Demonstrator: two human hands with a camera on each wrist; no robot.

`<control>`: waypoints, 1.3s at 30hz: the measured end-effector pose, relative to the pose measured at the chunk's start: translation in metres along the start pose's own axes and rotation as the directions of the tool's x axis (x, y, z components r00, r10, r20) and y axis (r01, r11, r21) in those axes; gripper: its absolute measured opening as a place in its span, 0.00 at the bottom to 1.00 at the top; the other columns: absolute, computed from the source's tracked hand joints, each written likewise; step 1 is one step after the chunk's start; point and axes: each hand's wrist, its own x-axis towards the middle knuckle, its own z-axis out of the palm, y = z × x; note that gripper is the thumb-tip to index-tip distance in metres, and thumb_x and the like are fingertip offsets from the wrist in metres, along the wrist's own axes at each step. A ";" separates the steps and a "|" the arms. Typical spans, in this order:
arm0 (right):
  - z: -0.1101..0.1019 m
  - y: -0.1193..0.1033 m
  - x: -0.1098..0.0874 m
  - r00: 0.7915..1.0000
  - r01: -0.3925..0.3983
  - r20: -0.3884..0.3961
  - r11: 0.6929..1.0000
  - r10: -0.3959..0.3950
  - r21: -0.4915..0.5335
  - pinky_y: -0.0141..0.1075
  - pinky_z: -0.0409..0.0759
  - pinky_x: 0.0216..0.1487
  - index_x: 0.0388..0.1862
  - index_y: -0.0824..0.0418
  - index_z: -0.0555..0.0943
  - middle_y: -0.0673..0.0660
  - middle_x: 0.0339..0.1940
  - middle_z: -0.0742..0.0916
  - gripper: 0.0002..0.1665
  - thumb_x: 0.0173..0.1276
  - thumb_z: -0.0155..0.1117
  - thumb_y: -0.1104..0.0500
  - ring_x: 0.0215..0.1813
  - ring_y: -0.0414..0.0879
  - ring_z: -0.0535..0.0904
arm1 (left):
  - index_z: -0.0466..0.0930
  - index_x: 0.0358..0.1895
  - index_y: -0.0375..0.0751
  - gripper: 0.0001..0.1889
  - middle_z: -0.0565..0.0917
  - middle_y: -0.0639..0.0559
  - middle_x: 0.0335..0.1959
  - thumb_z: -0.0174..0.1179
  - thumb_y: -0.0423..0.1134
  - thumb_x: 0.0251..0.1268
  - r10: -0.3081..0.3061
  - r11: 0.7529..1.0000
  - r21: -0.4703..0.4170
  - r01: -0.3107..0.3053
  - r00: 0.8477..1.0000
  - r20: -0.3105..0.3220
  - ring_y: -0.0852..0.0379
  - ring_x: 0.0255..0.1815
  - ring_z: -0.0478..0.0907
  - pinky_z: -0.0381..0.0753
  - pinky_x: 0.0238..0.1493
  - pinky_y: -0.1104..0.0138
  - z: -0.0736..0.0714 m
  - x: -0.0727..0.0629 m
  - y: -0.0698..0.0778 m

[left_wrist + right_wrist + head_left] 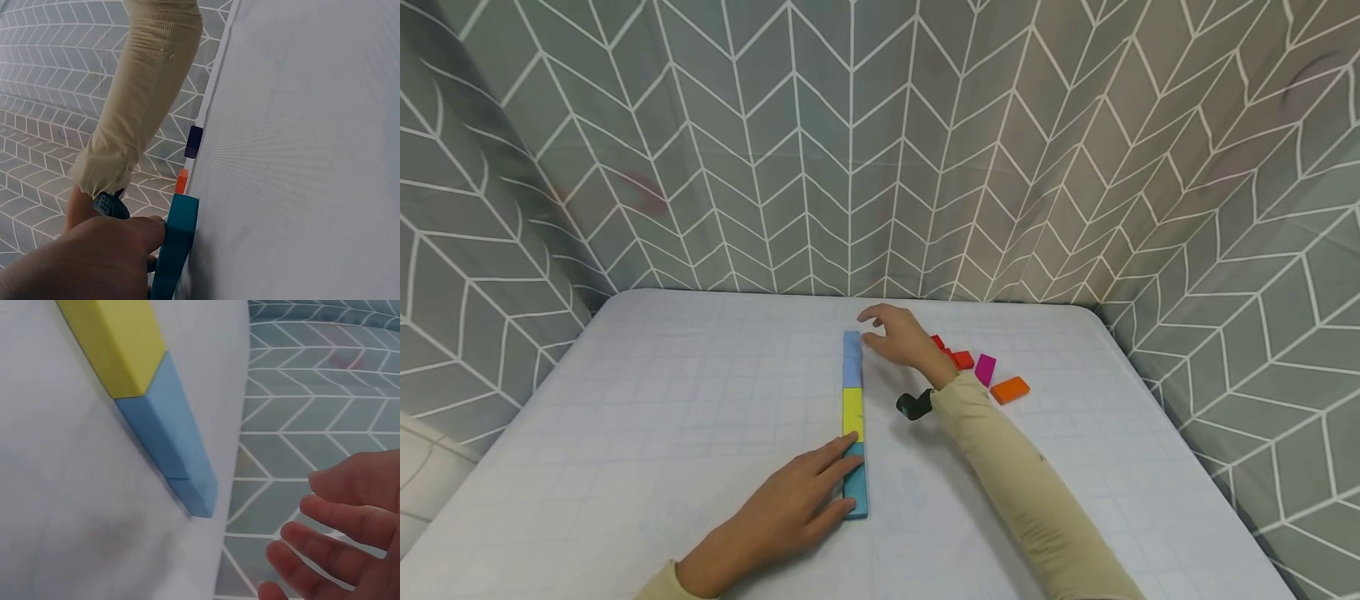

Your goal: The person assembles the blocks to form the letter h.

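A straight row of blocks runs away from me along the table: a teal block nearest, a yellow block in the middle, and a light blue section at the far end. In the right wrist view, a thin seam crosses the light blue section near its end. My left hand rests on the teal block, with two fingers extended over its far part and the thumb at its near left side. At the far end, my right hand hovers beside the light blue section with spread, slightly bent fingers around nothing.
Right of my right wrist lie several red blocks, a magenta block and an orange block. A dark device sits at the right wrist. The white table ends at a grey patterned curtain.
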 end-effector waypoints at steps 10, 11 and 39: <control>-0.020 -0.003 -0.021 0.999 0.004 -0.044 1.000 -0.005 -0.006 0.50 0.78 0.64 0.65 0.64 0.81 0.60 0.64 0.84 0.21 0.75 0.64 0.62 0.64 0.59 0.79 | 0.71 0.77 0.47 0.30 0.60 0.50 0.82 0.51 0.58 0.82 -0.007 1.000 0.011 0.007 1.000 0.006 0.52 0.76 0.66 0.75 0.68 0.52 -0.001 0.000 0.000; -0.022 -0.002 -0.023 0.999 0.010 -0.048 1.000 -0.010 -0.005 0.50 0.78 0.64 0.64 0.64 0.81 0.61 0.64 0.84 0.21 0.75 0.64 0.62 0.64 0.60 0.79 | 0.71 0.77 0.47 0.30 0.61 0.51 0.82 0.51 0.58 0.82 -0.005 1.000 0.013 0.005 1.000 0.003 0.52 0.76 0.66 0.75 0.68 0.52 -0.001 0.000 0.000; -0.042 0.038 -0.079 0.993 -0.025 -0.118 0.999 0.030 0.042 0.47 0.82 0.47 0.63 0.64 0.83 0.61 0.59 0.86 0.21 0.73 0.61 0.66 0.48 0.59 0.81 | 0.71 0.77 0.47 0.30 0.59 0.51 0.83 0.52 0.59 0.81 -0.012 1.000 0.015 0.012 1.000 0.012 0.52 0.76 0.65 0.74 0.69 0.52 0.000 0.000 0.001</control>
